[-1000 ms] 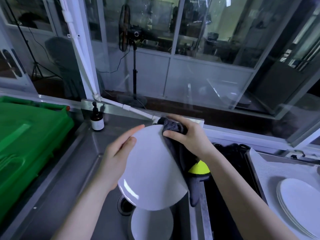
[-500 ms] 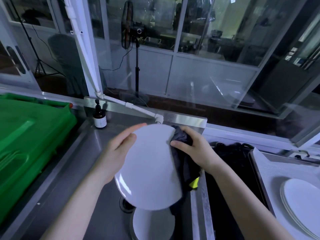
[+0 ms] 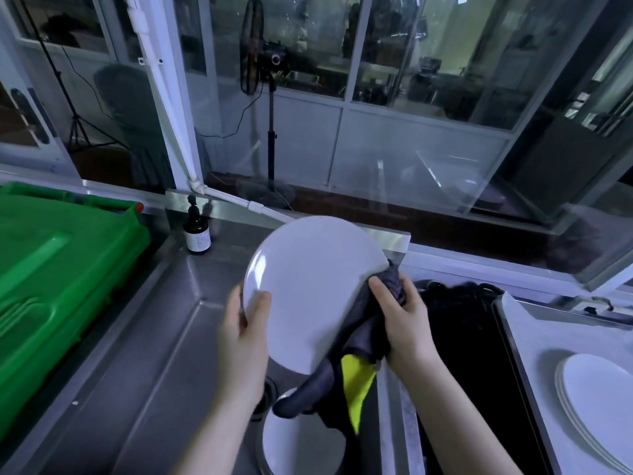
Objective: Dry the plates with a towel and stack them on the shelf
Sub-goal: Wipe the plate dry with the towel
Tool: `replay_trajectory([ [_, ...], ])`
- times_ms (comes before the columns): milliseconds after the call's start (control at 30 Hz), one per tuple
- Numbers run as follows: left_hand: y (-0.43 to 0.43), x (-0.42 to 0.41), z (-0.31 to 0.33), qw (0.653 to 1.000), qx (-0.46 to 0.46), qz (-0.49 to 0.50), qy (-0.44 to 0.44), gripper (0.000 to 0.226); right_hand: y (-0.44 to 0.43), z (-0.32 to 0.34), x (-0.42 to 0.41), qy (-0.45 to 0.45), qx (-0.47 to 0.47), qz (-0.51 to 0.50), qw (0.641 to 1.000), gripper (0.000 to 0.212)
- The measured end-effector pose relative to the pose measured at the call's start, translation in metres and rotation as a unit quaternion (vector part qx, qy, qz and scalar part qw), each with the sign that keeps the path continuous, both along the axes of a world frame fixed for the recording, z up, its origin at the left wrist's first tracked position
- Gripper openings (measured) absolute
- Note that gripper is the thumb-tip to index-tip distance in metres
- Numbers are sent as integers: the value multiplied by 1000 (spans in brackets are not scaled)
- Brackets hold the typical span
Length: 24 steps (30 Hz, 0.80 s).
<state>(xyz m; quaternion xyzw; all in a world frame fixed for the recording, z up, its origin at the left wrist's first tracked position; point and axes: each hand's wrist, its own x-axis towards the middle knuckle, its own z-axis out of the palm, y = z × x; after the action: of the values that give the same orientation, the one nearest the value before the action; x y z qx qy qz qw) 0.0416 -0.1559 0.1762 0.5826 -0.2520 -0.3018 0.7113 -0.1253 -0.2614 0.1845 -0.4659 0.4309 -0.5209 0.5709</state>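
The left hand (image 3: 244,341) pinches the lower-left rim of a round white plate (image 3: 313,293), held tilted over the steel sink (image 3: 164,337), face toward the camera. The right hand (image 3: 404,320) grips a dark grey towel (image 3: 356,337) against its right edge.

white plate (image 3: 313,289) between towel-wrapped hands

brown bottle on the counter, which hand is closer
Left. The left hand grips the plate by its left rim, below and right of the brown bottle; the right hand holds the towel at the plate's opposite edge.
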Motion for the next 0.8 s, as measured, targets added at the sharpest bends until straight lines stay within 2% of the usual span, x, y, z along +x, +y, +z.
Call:
replay_trajectory([
  [67,-5,-7,1,999,5,13,36,46,8,-7,6,-10,13,-1,1000,9],
  [133,-12,0,6,999,-2,9,31,33,8,-3,7,15,9,4,1000,10],
  [233,-14,21,16,997,-2,-47,-60,19,-7,23,-2,85,-80,55,992,16],
  [300,-16,34,21,984,9,-119,-133,18,-20,47,-4,203,-187,104,956,24],
  [367,-21,39,22,965,33,-165,-202,17,-28,67,3,333,-266,148,892,37],
  [400,-23,39,21,958,41,-172,-227,20,-30,73,8,372,-288,167,866,42],
  [467,-23,36,21,961,45,-156,-224,28,-32,79,13,392,-300,186,850,48],
  [500,-21,35,21,967,38,-143,-208,27,-32,79,13,382,-292,184,857,50],
  [567,-17,34,20,980,12,-115,-164,20,-28,73,7,326,-250,159,898,47],
  [667,-12,33,20,998,-3,-37,-50,22,-8,39,-5,164,-139,117,970,24],
  [733,-11,37,19,1000,0,-12,-18,21,9,19,-4,88,-59,120,987,15],
  [800,-10,41,20,998,12,-33,-53,22,13,15,-2,75,-39,118,989,13],
])
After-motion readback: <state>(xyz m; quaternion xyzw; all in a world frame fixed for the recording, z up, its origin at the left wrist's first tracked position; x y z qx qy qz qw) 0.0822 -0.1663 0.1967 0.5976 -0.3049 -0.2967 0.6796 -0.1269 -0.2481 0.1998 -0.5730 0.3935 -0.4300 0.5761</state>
